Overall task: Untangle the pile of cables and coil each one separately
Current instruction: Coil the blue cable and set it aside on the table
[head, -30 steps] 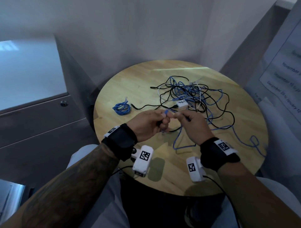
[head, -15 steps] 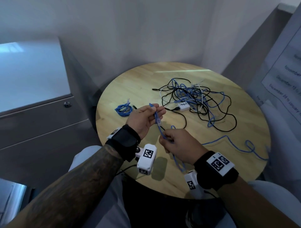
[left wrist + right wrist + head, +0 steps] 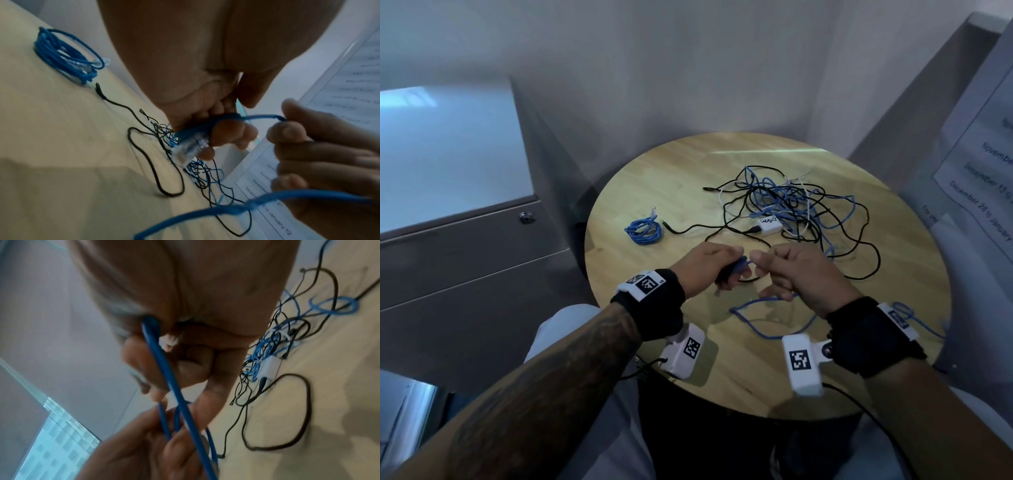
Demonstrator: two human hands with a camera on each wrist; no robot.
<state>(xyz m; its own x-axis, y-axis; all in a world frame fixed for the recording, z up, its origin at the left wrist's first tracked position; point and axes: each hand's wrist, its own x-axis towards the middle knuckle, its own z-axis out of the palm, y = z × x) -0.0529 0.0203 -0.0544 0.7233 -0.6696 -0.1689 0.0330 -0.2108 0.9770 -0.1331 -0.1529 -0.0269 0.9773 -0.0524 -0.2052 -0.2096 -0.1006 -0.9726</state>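
Note:
A tangle of black, blue and white cables (image 3: 794,205) lies on the far right of the round wooden table (image 3: 681,178). My left hand (image 3: 709,265) grips turns of a blue network cable (image 3: 197,128), its clear plug (image 3: 190,147) poking out below the fingers. My right hand (image 3: 794,274) pinches the same blue cable (image 3: 164,369) close beside the left. The cable's slack (image 3: 756,317) loops on the table under my right hand and trails right. A finished blue coil (image 3: 643,230) (image 3: 65,56) sits at the left.
A small white adapter (image 3: 770,224) with a black lead (image 3: 698,228) lies at the near edge of the tangle. A grey cabinet (image 3: 448,192) stands left of the table. A printed notice (image 3: 983,164) hangs at the right.
My right hand came up from near the table's front edge and now meets the left hand. The left hand turned palm down around the blue cable, which has more turns in it.

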